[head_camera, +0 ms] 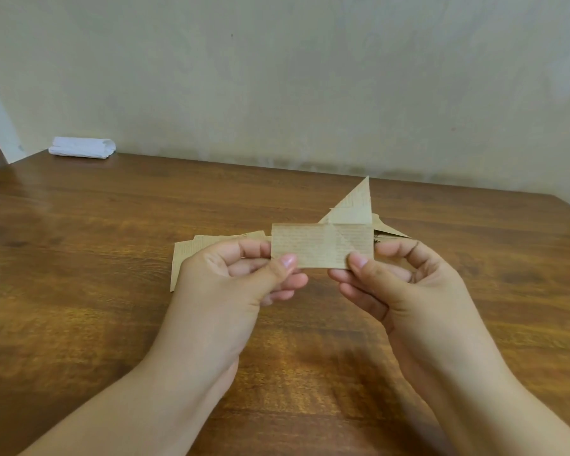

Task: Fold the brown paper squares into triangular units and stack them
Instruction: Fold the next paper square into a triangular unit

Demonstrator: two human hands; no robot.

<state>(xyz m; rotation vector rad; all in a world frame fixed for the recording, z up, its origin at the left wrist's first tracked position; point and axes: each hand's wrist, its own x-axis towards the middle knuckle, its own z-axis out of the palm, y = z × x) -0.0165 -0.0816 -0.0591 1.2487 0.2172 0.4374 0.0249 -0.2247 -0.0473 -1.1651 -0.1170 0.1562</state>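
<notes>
A person's two hands hold a brown paper strip (321,245) in the air above a wooden table (79,258). The strip is a folded rectangle, and its long axis runs left to right, level with the table's far edge. Its flat face is turned toward the camera, showing faint printed lines and a diagonal crease across its right half.

The left hand (231,278) pinches the strip's lower left part, thumb on the front and fingers curled behind. The right hand (395,278) pinches the lower right corner the same way, thumb in front and fingers behind.

Just behind the strip, a folded triangle (354,205) stands with its sharp tip pointing straight up. To the right of the strip and behind the right hand, more folded units (387,232) lie on the table, their points aimed right. How many there are cannot be told.

To the left of the strip, partly hidden behind the left hand, flat brown sheets (191,251) lie overlapping on the table.

Far to the left of the strip, at the table's back edge against the pale wall (277,77), sits a folded white cloth (82,147).
</notes>
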